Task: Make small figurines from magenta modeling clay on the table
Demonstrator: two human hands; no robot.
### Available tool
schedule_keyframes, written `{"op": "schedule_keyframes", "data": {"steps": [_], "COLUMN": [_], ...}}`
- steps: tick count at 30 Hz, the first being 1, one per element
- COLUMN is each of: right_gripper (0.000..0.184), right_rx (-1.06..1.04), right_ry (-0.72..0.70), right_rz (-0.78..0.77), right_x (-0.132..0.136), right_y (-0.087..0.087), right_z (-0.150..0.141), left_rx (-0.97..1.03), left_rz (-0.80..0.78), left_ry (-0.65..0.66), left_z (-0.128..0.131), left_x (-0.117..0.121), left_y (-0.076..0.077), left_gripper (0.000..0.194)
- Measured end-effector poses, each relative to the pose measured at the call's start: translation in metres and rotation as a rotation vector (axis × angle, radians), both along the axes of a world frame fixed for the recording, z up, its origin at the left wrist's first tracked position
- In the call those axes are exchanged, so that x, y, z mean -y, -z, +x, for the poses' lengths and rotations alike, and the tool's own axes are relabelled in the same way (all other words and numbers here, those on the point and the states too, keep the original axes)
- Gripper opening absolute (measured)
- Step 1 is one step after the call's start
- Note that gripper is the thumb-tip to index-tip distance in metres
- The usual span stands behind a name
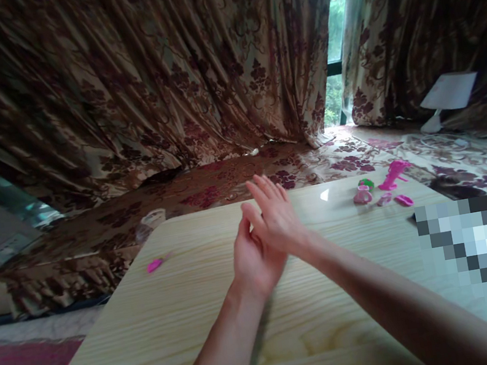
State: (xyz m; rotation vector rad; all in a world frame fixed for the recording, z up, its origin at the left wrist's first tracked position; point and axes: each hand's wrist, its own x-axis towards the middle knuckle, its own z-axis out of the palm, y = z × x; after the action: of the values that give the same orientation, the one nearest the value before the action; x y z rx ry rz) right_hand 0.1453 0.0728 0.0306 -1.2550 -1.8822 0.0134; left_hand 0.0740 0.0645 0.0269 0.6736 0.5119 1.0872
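Note:
Over the middle of the pale wooden table [192, 322], my two hands are laid against each other. My left hand [252, 262] is underneath with its palm turned up; its fingers are mostly hidden behind the other hand. Across it lies my right hand [276, 217], palm down, its fingers stretched out and pointing away from me. Whether anything sits between the palms is hidden. To the left on the table is a small pink object [155, 265] with a thin tip, its kind unclear.
At the back right of the table stand a bright pink toy-like piece [394, 174], a pink cup-like piece [362, 195], a green piece [366, 183] and small pink moulded pieces [404, 200]. A clear container [151, 223] is beyond the left corner. Behind are a patterned ledge and a white lamp [450, 92].

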Motion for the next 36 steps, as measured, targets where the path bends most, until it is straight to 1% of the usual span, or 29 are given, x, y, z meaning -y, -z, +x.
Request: {"op": "schedule_keyframes", "data": {"steps": [1,3,5,6,8,9,11,12,13,14,15,16,17,19,23,27,29,31,33,34,36], "right_gripper": [0.044,0.041,0.037,0.034,0.03,0.03,0.032,0.034,0.036,0.037,0.036,0.035,0.032,0.03,0.034,0.032,0.029,0.026,0.024,0.023,0.023], "right_rx": [0.003,0.068,0.158,0.19,0.236,0.261,0.325,0.363,0.399,0.43,0.457,0.48,0.497,0.516,0.49,0.398,0.329,0.245,0.147,0.097,0.002], "right_ry": [0.04,0.025,-0.044,-0.065,-0.067,-0.065,-0.075,-0.091,-0.109,-0.122,-0.131,-0.135,-0.137,-0.143,-0.179,-0.15,-0.138,-0.145,-0.171,-0.191,-0.242], "right_rz": [0.005,0.058,0.087,0.072,0.001,-0.036,-0.079,-0.086,-0.09,-0.096,-0.103,-0.109,-0.116,-0.126,-0.117,-0.088,-0.078,-0.072,-0.072,-0.08,-0.12], "right_x": [-0.005,-0.004,0.006,0.012,0.02,0.023,0.026,0.027,0.029,0.03,0.031,0.033,0.034,0.037,0.042,0.04,0.036,0.032,0.03,0.029,0.028], "right_y": [0.0,0.004,0.012,0.016,0.023,0.026,0.031,0.033,0.035,0.037,0.038,0.04,0.041,0.042,0.038,0.029,0.027,0.028,0.03,0.032,0.034], "right_z": [0.007,0.02,0.027,0.029,0.032,0.034,0.04,0.043,0.045,0.048,0.05,0.051,0.052,0.053,0.057,0.066,0.072,0.075,0.076,0.075,0.069], "left_rx": [0.052,0.103,0.02,-0.074,-0.369,-0.566,-0.992,-1.222,-1.449,-1.655,-1.826,-1.941,-1.961,-1.979,-1.985,-1.954,-1.907,-1.842,-1.728,-1.643,-1.354], "left_rz": [0.011,0.018,0.015,0.035,0.145,0.233,0.457,0.525,0.584,0.614,0.602,0.558,0.533,0.509,0.431,0.348,0.33,0.333,0.326,0.305,0.211], "left_ry": [0.022,0.035,0.007,-0.012,-0.06,-0.121,-0.302,-0.458,-0.555,-0.579,-0.56,-0.472,-0.422,-0.376,-0.413,-0.449,-0.474,-0.492,-0.474,-0.46,-0.447], "left_z": [-0.001,-0.005,-0.01,-0.014,-0.032,-0.048,-0.094,-0.121,-0.15,-0.178,-0.202,-0.221,-0.235,-0.248,-0.244,-0.243,-0.241,-0.235,-0.223,-0.215,-0.197], "left_x": [0.0,0.001,0.004,0.005,0.004,0.001,-0.01,-0.017,-0.024,-0.031,-0.037,-0.041,-0.045,-0.049,-0.058,-0.068,-0.069,-0.067,-0.063,-0.06,-0.055], "left_y": [-0.002,-0.007,-0.009,-0.008,-0.003,0.002,0.011,0.016,0.02,0.024,0.027,0.03,0.033,0.037,0.042,0.039,0.033,0.026,0.019,0.015,0.007], "left_gripper": [0.049,0.053,0.056,0.056,0.05,0.043,0.033,0.029,0.03,0.031,0.032,0.032,0.031,0.029,0.019,0.01,0.018,0.034,0.042,0.042,0.038]}}
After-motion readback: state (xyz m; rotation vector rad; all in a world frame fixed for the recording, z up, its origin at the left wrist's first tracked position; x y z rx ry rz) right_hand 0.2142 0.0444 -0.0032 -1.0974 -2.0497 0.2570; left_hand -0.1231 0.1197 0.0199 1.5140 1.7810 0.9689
